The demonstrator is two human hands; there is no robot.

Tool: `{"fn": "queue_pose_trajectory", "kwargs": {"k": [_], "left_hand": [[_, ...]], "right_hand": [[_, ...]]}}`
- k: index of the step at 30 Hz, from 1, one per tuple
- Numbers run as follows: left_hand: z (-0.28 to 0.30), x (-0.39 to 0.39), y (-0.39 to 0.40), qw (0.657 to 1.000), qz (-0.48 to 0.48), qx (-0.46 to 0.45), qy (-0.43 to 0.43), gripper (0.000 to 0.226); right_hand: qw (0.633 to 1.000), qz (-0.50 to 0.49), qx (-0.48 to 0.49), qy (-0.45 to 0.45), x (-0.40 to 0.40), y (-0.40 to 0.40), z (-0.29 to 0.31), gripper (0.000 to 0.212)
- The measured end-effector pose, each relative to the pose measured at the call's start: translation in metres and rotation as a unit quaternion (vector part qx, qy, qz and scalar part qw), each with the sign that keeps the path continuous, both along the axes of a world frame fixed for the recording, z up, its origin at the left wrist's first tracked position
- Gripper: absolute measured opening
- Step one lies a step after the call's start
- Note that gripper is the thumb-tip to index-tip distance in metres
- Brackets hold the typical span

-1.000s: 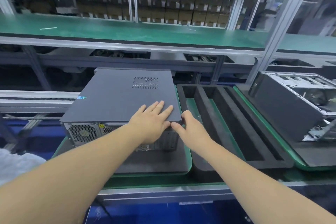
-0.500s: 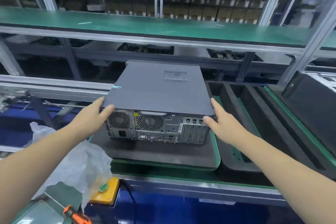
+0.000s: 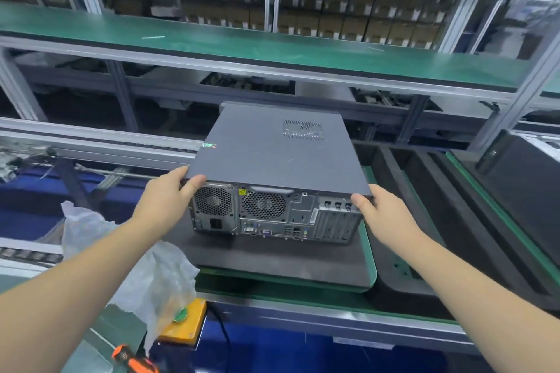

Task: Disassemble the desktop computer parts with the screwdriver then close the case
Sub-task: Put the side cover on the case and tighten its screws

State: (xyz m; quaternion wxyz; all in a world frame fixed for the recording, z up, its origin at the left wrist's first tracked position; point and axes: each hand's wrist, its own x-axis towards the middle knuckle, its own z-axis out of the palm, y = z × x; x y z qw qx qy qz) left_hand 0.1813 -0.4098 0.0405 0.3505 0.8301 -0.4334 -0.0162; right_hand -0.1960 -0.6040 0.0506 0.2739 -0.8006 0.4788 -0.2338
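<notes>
A dark grey desktop computer case [image 3: 272, 157] lies flat on a black foam pad [image 3: 272, 260], its rear panel with fans and ports facing me. The side cover is on top. My left hand [image 3: 165, 197] grips the near left corner of the cover, thumb curled over the back edge. My right hand [image 3: 381, 206] holds the near right corner, thumb on the rear edge. An orange-handled screwdriver [image 3: 133, 359] lies at the bottom left, partly out of frame.
A black foam tray with long slots [image 3: 424, 221] sits right of the case. Another dark case [image 3: 527, 179] stands at the far right. Crumpled clear plastic [image 3: 136, 266] and a yellow box with a green button [image 3: 181, 316] lie at the lower left. A green shelf [image 3: 242, 42] runs overhead.
My left hand went from the lid's right part to the near left corner, and both hands now grip the near corners. The view has swung left.
</notes>
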Motion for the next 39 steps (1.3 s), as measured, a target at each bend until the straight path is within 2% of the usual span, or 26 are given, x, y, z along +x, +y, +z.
{"fn": "queue_pose_trajectory", "kwargs": {"k": [2, 5, 8, 11, 13, 17, 21, 22, 24, 26, 28, 30, 34, 39], "left_hand": [[0.000, 0.005, 0.002, 1.000, -0.018, 0.007, 0.003, 0.027], [-0.009, 0.006, 0.003, 0.999, -0.011, -0.029, 0.014, 0.023], [-0.011, 0.008, 0.006, 0.998, -0.029, -0.029, 0.037, 0.016], [-0.001, 0.017, 0.008, 0.993, -0.061, 0.004, 0.099, 0.030], [0.005, 0.023, 0.010, 0.991, -0.070, 0.022, 0.109, 0.039], [-0.003, 0.025, 0.009, 0.993, -0.062, 0.004, 0.097, 0.035], [0.007, 0.016, 0.013, 0.994, -0.061, 0.016, 0.094, 0.033], [0.016, 0.014, 0.013, 0.992, -0.064, 0.001, 0.112, 0.028], [0.031, 0.014, 0.008, 0.986, -0.043, -0.054, 0.152, 0.025], [0.039, 0.011, -0.010, 0.994, -0.038, -0.031, 0.097, 0.041], [0.048, 0.002, -0.040, 0.992, -0.088, 0.083, -0.021, 0.055], [0.052, -0.006, -0.071, 0.969, -0.139, 0.178, -0.096, 0.070], [0.037, -0.006, -0.107, 0.955, -0.099, 0.248, -0.130, 0.087], [0.039, -0.015, -0.101, 0.959, -0.082, 0.245, -0.119, 0.083]], "right_hand": [[1.000, -0.003, 0.000, 0.000, -0.001, -0.001, 0.000, 0.010], [1.000, -0.024, -0.017, -0.010, 0.005, 0.001, -0.006, 0.013], [1.000, -0.022, -0.006, 0.016, 0.004, 0.002, -0.004, 0.019], [0.994, 0.008, 0.009, 0.104, 0.000, -0.003, 0.016, 0.023], [0.991, 0.029, 0.018, 0.129, -0.002, -0.008, 0.025, 0.024], [0.989, 0.003, -0.029, 0.143, 0.003, -0.010, 0.017, 0.029], [0.987, 0.007, 0.012, 0.162, 0.001, -0.007, 0.023, 0.031], [0.986, 0.013, 0.037, 0.161, 0.001, -0.006, 0.033, 0.036], [0.991, 0.010, 0.055, 0.118, 0.011, -0.006, 0.052, 0.060], [0.994, -0.004, 0.002, 0.107, 0.032, -0.009, 0.058, 0.075], [0.980, 0.021, -0.066, 0.189, 0.063, -0.014, 0.057, 0.077], [0.961, 0.047, -0.090, 0.258, 0.090, -0.023, 0.054, 0.079], [0.945, 0.040, -0.106, 0.308, 0.108, -0.042, 0.036, 0.086], [0.947, 0.023, -0.104, 0.301, 0.109, -0.034, 0.036, 0.084]]}}
